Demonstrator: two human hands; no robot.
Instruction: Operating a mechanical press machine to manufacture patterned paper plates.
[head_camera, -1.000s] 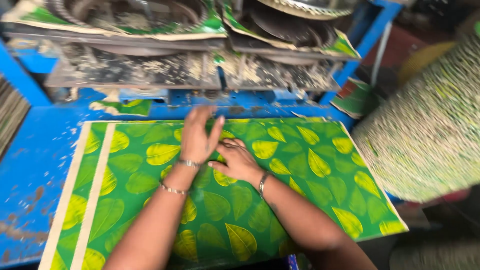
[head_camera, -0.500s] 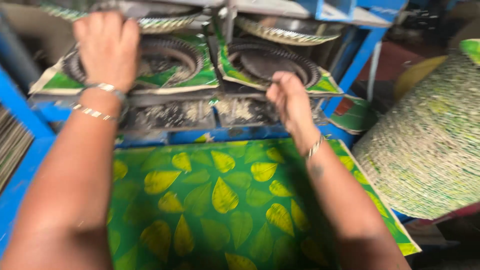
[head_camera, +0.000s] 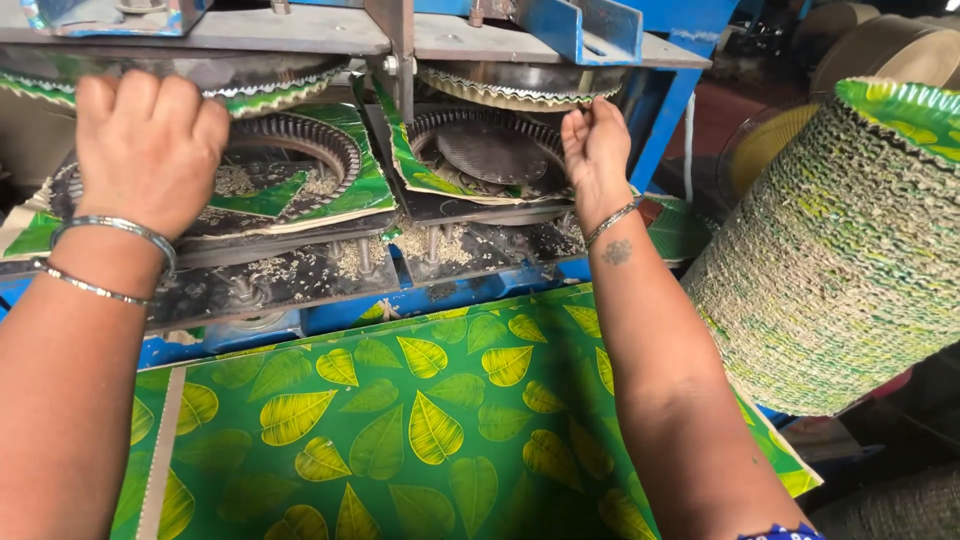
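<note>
Green leaf-printed paper sheets (head_camera: 330, 190) lying in the two round fluted metal dies (head_camera: 492, 150) of a blue-framed press (head_camera: 590, 30), under the raised upper moulds. Left hand (head_camera: 150, 140) knuckles up over the left die, fingers curled down at the sheet's far edge; whether clamped on it cannot be told. Right hand (head_camera: 595, 150) loosely open, fingertips at the right rim of the right die, gripping nothing visible. Hands well apart, one per die. Silver bangles (head_camera: 110, 255) on the left wrist. Paper crumbs on the ledge below. Nearer, a wide green sheet with yellow leaves (head_camera: 420, 430) flat on the bench. At right, a tall tilted stack of green-rimmed paper plates (head_camera: 840, 260).
</note>
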